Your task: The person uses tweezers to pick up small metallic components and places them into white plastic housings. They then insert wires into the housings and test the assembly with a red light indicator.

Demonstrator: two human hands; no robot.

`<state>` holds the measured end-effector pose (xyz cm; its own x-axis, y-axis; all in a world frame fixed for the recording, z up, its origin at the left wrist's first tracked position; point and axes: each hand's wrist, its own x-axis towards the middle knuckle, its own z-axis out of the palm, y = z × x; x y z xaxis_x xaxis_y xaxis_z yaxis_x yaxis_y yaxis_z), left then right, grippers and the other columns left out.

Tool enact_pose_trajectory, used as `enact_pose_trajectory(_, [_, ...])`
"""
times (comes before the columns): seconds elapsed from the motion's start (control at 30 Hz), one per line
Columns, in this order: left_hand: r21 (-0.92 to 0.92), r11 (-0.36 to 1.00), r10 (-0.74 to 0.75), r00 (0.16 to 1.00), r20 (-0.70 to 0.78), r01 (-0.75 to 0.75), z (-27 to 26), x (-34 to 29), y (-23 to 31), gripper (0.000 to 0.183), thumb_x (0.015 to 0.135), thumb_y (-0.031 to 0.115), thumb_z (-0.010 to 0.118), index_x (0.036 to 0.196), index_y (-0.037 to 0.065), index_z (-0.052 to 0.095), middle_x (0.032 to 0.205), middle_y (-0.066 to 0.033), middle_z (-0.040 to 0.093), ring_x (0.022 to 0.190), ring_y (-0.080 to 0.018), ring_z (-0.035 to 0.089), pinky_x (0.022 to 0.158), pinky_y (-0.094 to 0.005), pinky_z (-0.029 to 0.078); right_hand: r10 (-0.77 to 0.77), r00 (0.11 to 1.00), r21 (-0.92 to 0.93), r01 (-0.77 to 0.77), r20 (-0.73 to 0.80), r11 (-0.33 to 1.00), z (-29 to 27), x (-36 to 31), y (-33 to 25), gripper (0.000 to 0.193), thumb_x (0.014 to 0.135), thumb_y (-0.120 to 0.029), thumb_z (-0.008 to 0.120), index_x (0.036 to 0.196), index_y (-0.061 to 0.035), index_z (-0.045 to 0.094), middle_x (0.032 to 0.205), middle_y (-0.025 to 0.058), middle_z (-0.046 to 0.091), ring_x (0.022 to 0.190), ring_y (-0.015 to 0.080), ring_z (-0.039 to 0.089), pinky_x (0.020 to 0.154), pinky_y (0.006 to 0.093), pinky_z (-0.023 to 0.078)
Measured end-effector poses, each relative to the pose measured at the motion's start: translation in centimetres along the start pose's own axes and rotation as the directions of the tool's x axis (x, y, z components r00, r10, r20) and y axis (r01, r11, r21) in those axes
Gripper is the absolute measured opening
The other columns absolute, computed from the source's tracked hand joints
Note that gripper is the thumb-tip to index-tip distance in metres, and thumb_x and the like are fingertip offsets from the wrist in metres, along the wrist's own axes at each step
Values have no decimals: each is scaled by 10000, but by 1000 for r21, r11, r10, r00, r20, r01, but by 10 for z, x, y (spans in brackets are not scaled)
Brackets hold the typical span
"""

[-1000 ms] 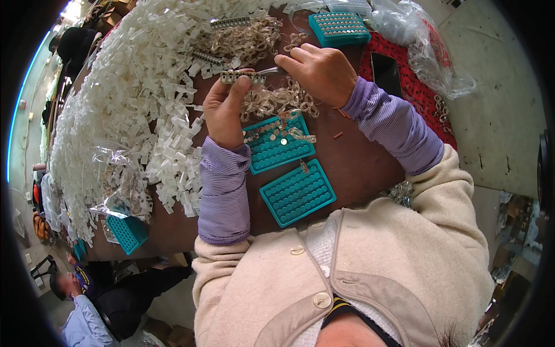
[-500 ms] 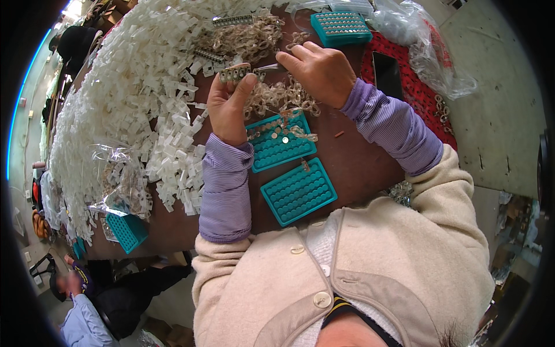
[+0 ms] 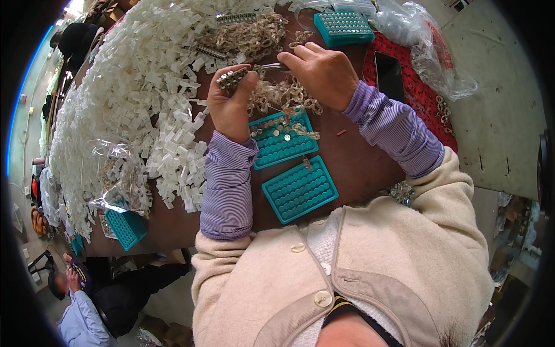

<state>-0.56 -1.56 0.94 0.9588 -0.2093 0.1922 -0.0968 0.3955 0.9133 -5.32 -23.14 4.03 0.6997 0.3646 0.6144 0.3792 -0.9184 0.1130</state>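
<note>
The strip (image 3: 232,78), a short metal piece in the upper middle of the frame, has turned since the earlier frames: it lay nearly level there, and now its left end dips and less of its length shows. Its long axis runs from lower left to upper right, the right end pointing toward the tweezers (image 3: 270,66). The left hand (image 3: 231,109) is closed on it, thumb on the near side and fingers behind. The right hand (image 3: 325,75), to the right, has thumb and forefinger pinched on the tweezers, which point left; whether their tips touch the strip I cannot tell. Below the tweezers lies a tangle of beige loops (image 3: 277,97), and above, a browner tangle (image 3: 245,41). Under the loops sits a teal tray (image 3: 276,154) with some round pale discs (image 3: 287,137) at its upper part; a second tray (image 3: 300,191) is just below it. A heap of white pieces (image 3: 124,98) fills the upper left. In the upper right, a filled tray (image 3: 344,30) stands near a phone (image 3: 389,76) on red cloth (image 3: 417,104). Another person (image 3: 87,315) shows at lower left.
</note>
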Motion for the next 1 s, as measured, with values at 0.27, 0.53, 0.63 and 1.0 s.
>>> enact_pose_trajectory(0.27, [-281,908,-316,948,29,311,-11,2,-8,200,1034,107,724,1218,36,685,1072,-85,766,995,-167,730,881,-315,594,-14,999,33,13,33,999,5,1,-7,278,888,-124,719,1158,-62,737,889,46,665,853,227,704,683,334,610])
enact_pose_trajectory(0.53, [183,970,-202,953,228,161,-7,3,0,207,1011,129,768,1177,16,720,1037,-27,754,955,-93,688,852,-249,561,-59,995,-70,53,-83,996,6,3,12,275,851,-161,738,1121,-112,725,898,70,636,913,239,687,740,343,612])
enact_pose_trajectory(0.63, [104,961,-273,936,223,255,-5,0,6,232,1000,131,781,1195,14,735,1032,-14,750,939,-71,667,842,-230,541,-83,996,-87,79,-39,993,3,0,14,257,853,-162,736,1108,-127,721,868,51,634,899,225,692,719,336,612])
enact_pose_trajectory(1.0, [-199,928,-276,939,206,316,-16,6,3,133,1056,132,697,1146,35,709,1030,-90,776,897,-186,763,784,-333,641,-99,995,-7,99,8,995,-1,-4,14,245,881,-168,726,1121,-124,715,835,31,663,845,209,724,678,327,614])
